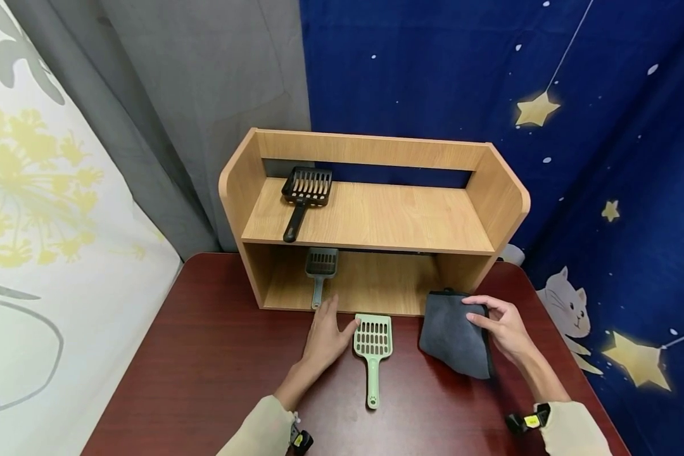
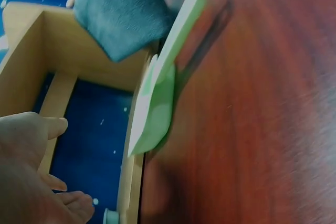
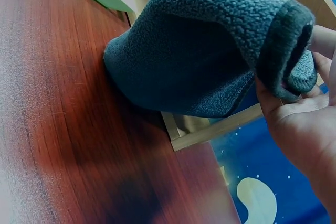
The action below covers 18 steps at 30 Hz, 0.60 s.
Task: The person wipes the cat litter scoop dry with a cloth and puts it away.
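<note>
Black slotted scoop (image 1: 303,201), ahead and to the left of the left grip, lies on the upper tier of a wooden shelf unit (image 1: 399,215), its handle directed toward the person, an arrangement that presumably leaves it easy to take. Below it, a small grey scoop (image 1: 321,275) lies on the lower tier just beyond the left fingertips, its handle likewise facing outward. The left grip (image 1: 326,335) is empty: its fingers extend toward the shelf, and its thumb spreads to the right. Just right of this grip, separated from the thumb by a gap in the left wrist view, a pale green scoop (image 1: 373,356) rests on the reddish-brown surface (image 1: 165,380), slotted head at the shelf's front edge and handle toward the person; whether head and shelf touch cannot be told. Farther right, a dark grey cloth (image 1: 455,334) hangs from the right grip (image 1: 506,328), which pinches one bound edge between thumb and fingers. Holding by the margin probably lets the remaining fabric drape freely to the left of that grip, before the shelf's right end. Beyond the right grip hangs a blue curtain (image 1: 576,145) printed with stars.
</note>
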Tool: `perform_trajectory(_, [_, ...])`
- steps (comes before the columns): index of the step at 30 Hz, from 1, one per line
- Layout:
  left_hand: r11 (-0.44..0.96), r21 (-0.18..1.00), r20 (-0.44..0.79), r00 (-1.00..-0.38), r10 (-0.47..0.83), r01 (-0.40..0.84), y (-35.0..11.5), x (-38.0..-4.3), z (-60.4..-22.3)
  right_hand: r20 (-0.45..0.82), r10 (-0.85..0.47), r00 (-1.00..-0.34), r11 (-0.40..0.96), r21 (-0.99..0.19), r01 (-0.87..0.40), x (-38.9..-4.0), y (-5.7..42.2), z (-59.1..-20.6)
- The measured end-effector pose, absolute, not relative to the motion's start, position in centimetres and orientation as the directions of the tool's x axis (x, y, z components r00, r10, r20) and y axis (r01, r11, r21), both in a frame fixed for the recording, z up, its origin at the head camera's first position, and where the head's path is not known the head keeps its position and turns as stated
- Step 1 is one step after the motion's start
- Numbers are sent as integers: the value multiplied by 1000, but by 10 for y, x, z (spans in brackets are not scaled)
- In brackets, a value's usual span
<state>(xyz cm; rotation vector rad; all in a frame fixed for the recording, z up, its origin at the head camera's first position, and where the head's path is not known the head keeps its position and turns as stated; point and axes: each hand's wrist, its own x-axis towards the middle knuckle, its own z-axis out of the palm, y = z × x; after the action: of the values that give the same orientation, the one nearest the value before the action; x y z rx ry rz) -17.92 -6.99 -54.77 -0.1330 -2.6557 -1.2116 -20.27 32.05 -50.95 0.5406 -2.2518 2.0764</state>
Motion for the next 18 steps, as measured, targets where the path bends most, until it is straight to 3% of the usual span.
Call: perform_trajectory(18, [721,689,62,-997,41,72,-27,-137,-570,265,-249,-932,-49,-964,-261,-198,323,-518])
